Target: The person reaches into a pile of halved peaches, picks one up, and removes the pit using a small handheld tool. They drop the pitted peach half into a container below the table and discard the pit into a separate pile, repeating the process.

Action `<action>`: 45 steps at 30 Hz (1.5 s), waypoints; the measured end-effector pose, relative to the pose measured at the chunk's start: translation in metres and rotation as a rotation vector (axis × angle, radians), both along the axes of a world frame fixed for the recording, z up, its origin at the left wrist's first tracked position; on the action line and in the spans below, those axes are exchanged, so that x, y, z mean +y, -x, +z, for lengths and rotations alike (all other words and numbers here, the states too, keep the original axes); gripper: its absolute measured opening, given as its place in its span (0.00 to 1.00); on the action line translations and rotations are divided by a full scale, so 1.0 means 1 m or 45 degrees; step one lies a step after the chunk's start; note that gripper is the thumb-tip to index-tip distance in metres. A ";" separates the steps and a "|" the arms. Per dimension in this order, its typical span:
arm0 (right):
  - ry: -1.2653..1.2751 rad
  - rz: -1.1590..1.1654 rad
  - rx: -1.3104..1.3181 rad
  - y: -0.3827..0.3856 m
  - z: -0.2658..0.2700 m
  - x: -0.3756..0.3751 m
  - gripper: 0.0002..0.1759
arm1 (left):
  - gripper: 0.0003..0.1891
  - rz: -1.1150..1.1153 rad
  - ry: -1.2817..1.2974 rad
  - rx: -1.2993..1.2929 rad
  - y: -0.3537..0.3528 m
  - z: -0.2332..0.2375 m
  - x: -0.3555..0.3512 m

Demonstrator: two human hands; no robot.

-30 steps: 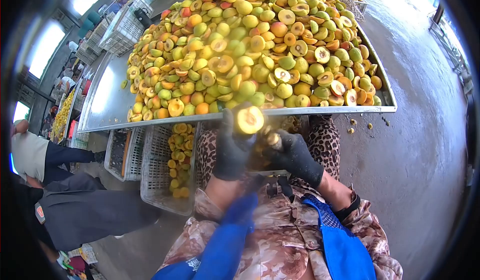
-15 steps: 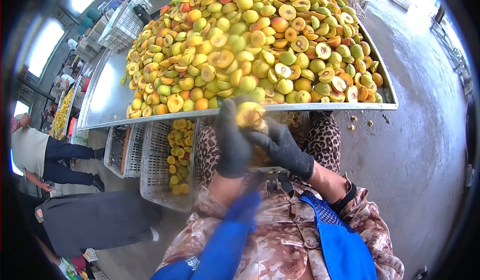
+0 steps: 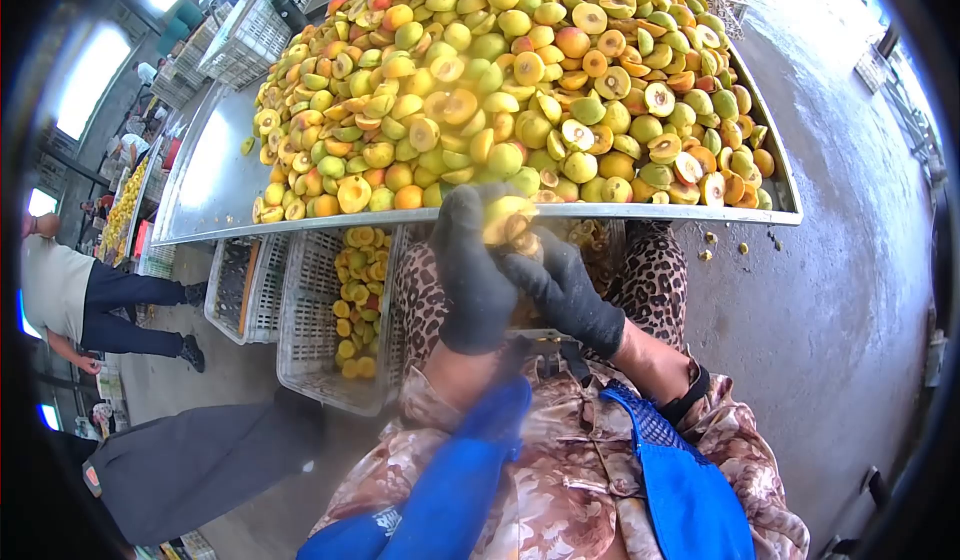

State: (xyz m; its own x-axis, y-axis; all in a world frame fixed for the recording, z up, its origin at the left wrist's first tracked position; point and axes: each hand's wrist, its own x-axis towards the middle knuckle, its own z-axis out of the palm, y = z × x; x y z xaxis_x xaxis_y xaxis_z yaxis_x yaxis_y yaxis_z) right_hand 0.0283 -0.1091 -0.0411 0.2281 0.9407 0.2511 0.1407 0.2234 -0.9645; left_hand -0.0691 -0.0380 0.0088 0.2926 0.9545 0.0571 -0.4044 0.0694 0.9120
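Observation:
My left hand (image 3: 472,270), in a dark grey glove, is closed around a yellow peach half (image 3: 507,218) just in front of the metal tray's near edge. My right hand (image 3: 568,295), gloved too, has its fingers curled up against the lower side of that half. Whatever those fingers hold, if anything, is hidden or too small to make out. Beyond both hands rises a large heap of halved peaches (image 3: 420,90), green-yellow with red blushes, several with the brown stone or its hollow showing.
The heap lies in a wide metal tray (image 3: 205,175). Under its left side stands a plastic crate (image 3: 310,360) with peach halves, beside another crate (image 3: 262,300). People stand at left, one in dark trousers (image 3: 125,300), another in dark grey clothing (image 3: 210,460). Fruit scraps lie on the floor (image 3: 790,360).
The peach half has tilted slightly in my left hand, and both hands have shifted a little. At left, the person in dark grey has moved lower in view.

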 end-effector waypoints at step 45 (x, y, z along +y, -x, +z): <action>-0.062 -0.174 -0.044 0.006 -0.020 -0.008 0.29 | 0.29 -0.195 -0.002 -0.030 0.000 0.000 -0.011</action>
